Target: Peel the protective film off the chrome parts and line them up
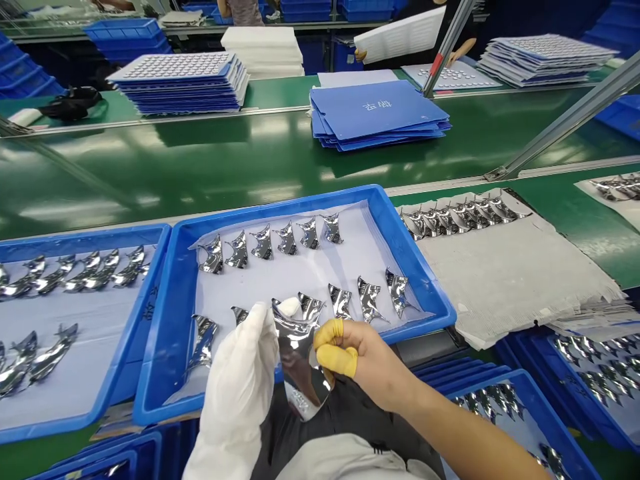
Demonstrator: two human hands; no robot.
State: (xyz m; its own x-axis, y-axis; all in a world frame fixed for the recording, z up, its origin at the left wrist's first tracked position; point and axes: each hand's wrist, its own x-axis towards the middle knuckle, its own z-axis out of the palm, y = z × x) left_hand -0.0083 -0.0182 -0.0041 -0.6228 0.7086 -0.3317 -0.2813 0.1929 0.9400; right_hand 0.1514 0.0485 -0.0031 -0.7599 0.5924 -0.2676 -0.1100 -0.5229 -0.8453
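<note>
My left hand [245, 373], in a white glove, is closed on the left edge of a shiny chrome-like curved part [300, 360]. On the part's right edge, my right hand [360, 353] pinches with fingers in yellow finger cots. The part is held up over my lap, at the near edge of a blue tray [415, 280]. Two rows of similar shiny parts lie on the tray's white liner, among them one part [213, 253] in the far row and another [370, 298] in the near row. My hands hide some of the near row.
Left stands another blue tray [100, 400] of shiny parts. On the right, a grey sheet stack [505, 273] bears a row of parts. Blue sheets [380, 110] lie across the green bench [200, 167]. Metal struts [570, 113] slant overhead. A person's hand [460, 50] works opposite.
</note>
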